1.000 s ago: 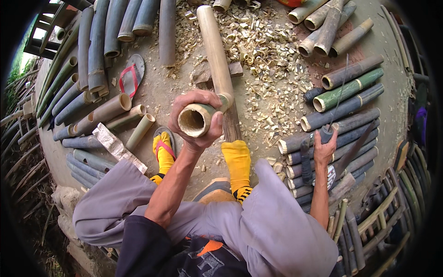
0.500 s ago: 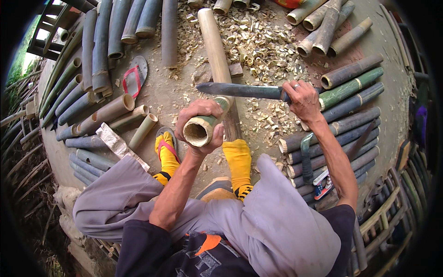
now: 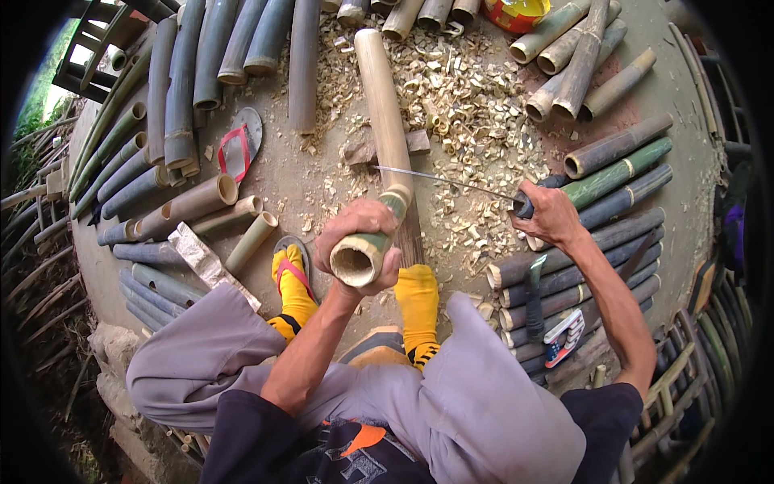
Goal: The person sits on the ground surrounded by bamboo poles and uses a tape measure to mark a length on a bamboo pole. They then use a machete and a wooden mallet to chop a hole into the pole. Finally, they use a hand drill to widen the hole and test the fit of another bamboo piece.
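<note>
My left hand (image 3: 359, 242) wraps round a short green bamboo tube (image 3: 356, 261), whose open, pale-rimmed end faces me. Its far end rests against the near end of a pale wooden pole (image 3: 379, 97). In my right hand (image 3: 548, 214) is the dark handle of a machete (image 3: 451, 183). The blade points left, seen nearly edge-on as a thin line, and its tip lies over the pole just beyond the tube. Under the pole sits a brown block (image 3: 359, 151).
Wood chips (image 3: 468, 97) cover the ground ahead. Bamboo tubes (image 3: 617, 194) are stacked at the right, with another sheathed-looking dark tool (image 3: 534, 298) on them; more tubes (image 3: 185, 202) lie left. A loose sandal (image 3: 242, 145) and a yellow-red container (image 3: 516, 12) lie farther off.
My right hand has moved down and slightly right, and the machete has turned from broadside to edge-on. The left hand and tube have shifted slightly down and right.
</note>
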{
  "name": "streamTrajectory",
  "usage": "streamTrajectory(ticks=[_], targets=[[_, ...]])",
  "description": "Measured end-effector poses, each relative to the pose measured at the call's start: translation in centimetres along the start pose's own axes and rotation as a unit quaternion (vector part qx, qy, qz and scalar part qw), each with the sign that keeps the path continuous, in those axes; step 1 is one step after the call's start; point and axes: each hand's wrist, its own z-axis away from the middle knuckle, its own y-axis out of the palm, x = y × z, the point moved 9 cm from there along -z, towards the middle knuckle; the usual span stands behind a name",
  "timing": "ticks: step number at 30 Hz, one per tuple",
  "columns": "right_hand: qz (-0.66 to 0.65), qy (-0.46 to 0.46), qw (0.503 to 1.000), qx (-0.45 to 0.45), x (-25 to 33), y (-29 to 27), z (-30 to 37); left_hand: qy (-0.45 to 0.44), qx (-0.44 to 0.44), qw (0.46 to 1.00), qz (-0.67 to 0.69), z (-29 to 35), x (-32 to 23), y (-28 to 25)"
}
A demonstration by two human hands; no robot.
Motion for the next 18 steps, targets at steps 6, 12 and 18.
streamTrajectory(ticks=[6, 12, 18], targets=[[0.044, -0.1, 0.992, 0.066, 2.5, -1.1, -3.4, 0.03, -0.04, 0.999, 0.017, 0.2, -0.2, -0.6], [0.162, -0.017, 0.978, 0.134, -5.5, -1.5, -3.7, 0.019, -0.026, 0.999, 0.037, -0.1, -0.3, -0.5], [0.05, 0.131, 0.987, -0.072, -6.1, -4.1, 4.9, -0.084, -0.087, 0.983, -0.136, -3.6, 1.9, -0.7]])
